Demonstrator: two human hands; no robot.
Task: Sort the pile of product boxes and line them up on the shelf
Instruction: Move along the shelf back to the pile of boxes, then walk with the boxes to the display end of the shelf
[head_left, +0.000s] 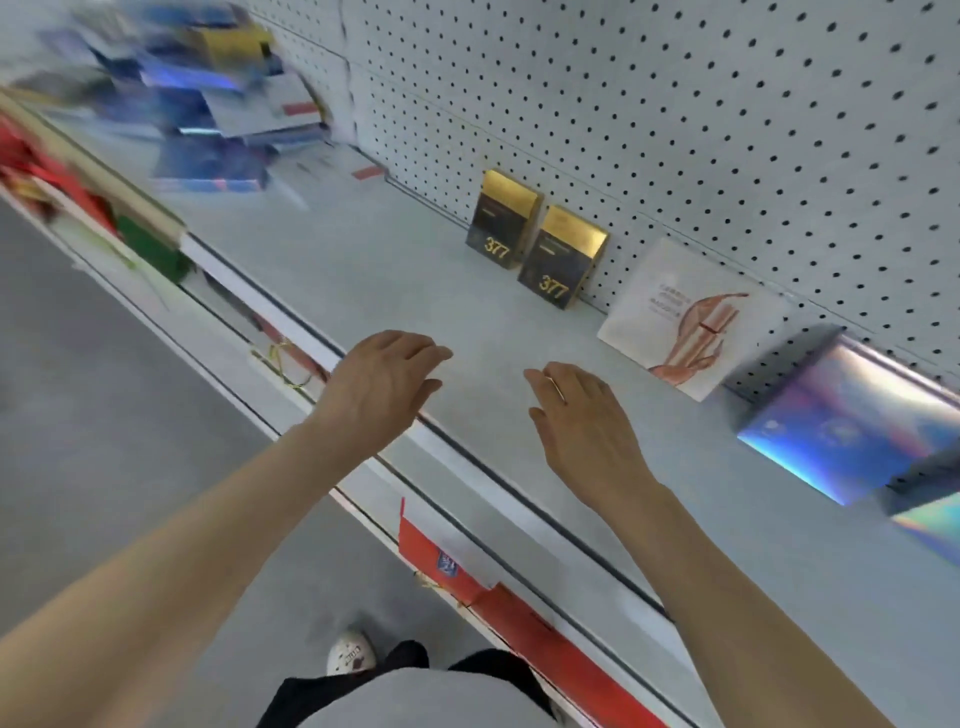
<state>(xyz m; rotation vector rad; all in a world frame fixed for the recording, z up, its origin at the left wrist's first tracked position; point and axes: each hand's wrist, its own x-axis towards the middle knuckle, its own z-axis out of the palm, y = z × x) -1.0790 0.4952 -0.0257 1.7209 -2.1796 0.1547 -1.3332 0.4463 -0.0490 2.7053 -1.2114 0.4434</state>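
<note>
A jumbled pile of product boxes (208, 98), mostly blue, white and gold, lies blurred at the far left of the grey shelf (363, 270). Two black-and-gold boxes marked 377 (498, 221) (563, 257) stand side by side against the pegboard. Right of them leans a white box with a hand picture (685, 319), then a holographic blue box (852, 421). My left hand (374, 389) and my right hand (587, 415) hover over the shelf's front part, both empty with fingers apart.
The white pegboard back wall (675, 104) rises behind the shelf. A lower shelf holds red and green packages (145, 244) and red bags (457, 561). The grey floor (104, 415) and a white shoe (350, 652) show below.
</note>
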